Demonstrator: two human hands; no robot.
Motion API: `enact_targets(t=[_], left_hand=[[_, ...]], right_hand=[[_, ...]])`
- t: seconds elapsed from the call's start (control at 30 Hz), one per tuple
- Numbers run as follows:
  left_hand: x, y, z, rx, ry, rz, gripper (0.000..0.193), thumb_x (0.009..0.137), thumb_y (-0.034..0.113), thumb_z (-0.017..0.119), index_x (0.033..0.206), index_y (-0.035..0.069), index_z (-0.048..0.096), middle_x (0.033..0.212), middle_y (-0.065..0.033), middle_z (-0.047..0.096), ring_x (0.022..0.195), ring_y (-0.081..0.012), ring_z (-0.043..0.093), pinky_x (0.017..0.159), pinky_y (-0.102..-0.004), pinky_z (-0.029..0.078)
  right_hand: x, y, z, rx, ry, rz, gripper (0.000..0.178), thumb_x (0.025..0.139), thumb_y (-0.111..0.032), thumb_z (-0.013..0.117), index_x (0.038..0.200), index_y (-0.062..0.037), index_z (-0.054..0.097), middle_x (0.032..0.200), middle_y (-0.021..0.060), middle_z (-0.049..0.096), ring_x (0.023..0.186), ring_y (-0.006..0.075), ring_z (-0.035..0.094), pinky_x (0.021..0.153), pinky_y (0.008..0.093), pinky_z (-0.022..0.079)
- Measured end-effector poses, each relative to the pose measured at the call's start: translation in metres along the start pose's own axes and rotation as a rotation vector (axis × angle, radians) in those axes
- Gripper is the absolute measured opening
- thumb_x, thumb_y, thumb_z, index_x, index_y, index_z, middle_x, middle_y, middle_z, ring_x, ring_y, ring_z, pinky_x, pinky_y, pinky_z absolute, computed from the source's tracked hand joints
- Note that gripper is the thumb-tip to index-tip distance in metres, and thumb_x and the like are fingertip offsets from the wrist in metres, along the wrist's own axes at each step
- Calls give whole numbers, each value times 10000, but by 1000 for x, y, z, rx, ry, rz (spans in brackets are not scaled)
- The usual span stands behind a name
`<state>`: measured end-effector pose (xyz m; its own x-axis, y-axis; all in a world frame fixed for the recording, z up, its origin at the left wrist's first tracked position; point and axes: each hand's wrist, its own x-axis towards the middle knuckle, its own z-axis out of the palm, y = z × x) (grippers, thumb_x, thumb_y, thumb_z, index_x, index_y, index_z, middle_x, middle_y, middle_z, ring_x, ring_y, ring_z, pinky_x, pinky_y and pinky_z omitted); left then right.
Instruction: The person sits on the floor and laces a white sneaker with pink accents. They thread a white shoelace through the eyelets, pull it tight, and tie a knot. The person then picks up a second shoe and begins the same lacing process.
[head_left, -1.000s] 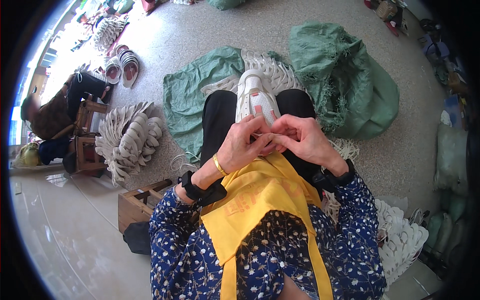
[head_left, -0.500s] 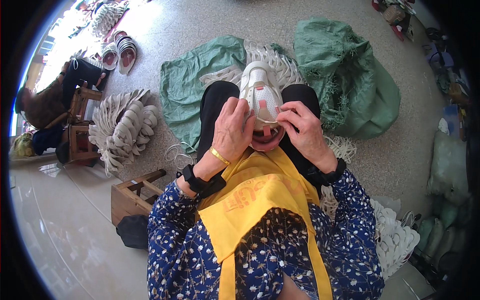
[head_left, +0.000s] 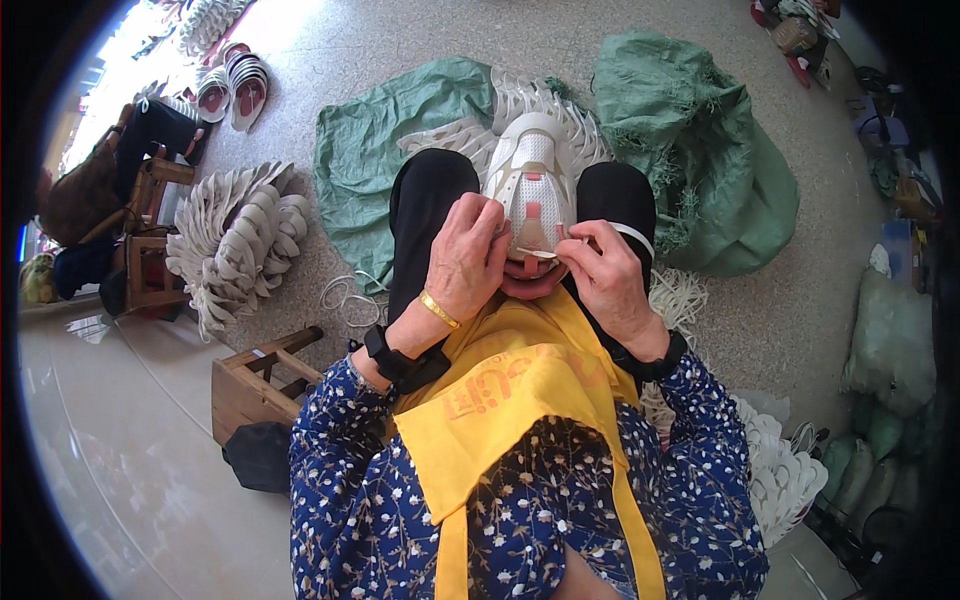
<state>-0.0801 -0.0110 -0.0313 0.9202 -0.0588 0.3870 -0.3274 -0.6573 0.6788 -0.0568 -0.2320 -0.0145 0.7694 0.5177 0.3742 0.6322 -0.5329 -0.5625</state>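
Observation:
A white mesh shoe upper (head_left: 537, 187) with beige overlays and pink tabs rests between my knees, toe end pointing away from me. On its left edge my left hand (head_left: 463, 248) is closed, thumb and fingers pinching beside the opening. At the opposite edge my right hand (head_left: 606, 277) pinches near the pink tab there; whether a lace is also between these fingers I cannot make out. A white lace-like strip (head_left: 636, 239) lies over my right knee. The pink inside of the collar (head_left: 532, 286) shows toward me.
Stacked white shoe uppers (head_left: 238, 240) stand on the floor at left, near a wooden stool (head_left: 255, 375). Green woven sacks (head_left: 690, 160) lie ahead, with more uppers (head_left: 540, 100) between them. White laces (head_left: 680, 300) are heaped right of my knee. A person sits far left.
My right knee has shifted slightly to the right, and the white strip across it now shows. Both hands stay at the shoe upper's edges, with small finger movements.

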Motion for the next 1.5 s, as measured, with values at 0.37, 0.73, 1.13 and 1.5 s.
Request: enact_targets(t=[0.37, 0.73, 1.13, 1.5], left_hand=[[-5, 3, -2, 2, 23, -29, 227, 816, -15, 681, 991, 18, 540, 1004, -156, 546, 921, -386, 590, 760, -446, 503], [7, -1, -4, -68, 5, -83, 212, 837, 73, 752, 884, 5, 556, 819, -106, 501, 675, -260, 547, 602, -357, 467], [59, -25, 10, -83, 22, -91, 284, 803, 151, 832, 860, 21, 587, 792, -68, 575, 618, -181, 577, 577, -315, 498], [61, -19, 16, -30, 60, -76, 262, 805, 112, 814, 840, 9, 575, 770, -85, 587, 605, -197, 588, 561, -329, 486]], right_hand=[[-1, -6, -1, -9, 7, 19, 160, 825, -1, 756, 964, -52, 695, 1054, 111, 639, 877, 286, 681, 723, 362, 565], [18, 11, -9, 472, 103, 496, 73, 928, -55, 732, 906, 8, 702, 747, -12, 663, 643, 17, 568, 573, 216, 463], [49, 19, 0, 409, 134, 473, 90, 909, -91, 763, 902, -9, 725, 736, -14, 697, 656, 2, 570, 575, 216, 463], [56, 22, 6, 131, 110, 304, 98, 904, -117, 724, 931, -24, 709, 857, 162, 725, 790, 357, 712, 660, 398, 550]])
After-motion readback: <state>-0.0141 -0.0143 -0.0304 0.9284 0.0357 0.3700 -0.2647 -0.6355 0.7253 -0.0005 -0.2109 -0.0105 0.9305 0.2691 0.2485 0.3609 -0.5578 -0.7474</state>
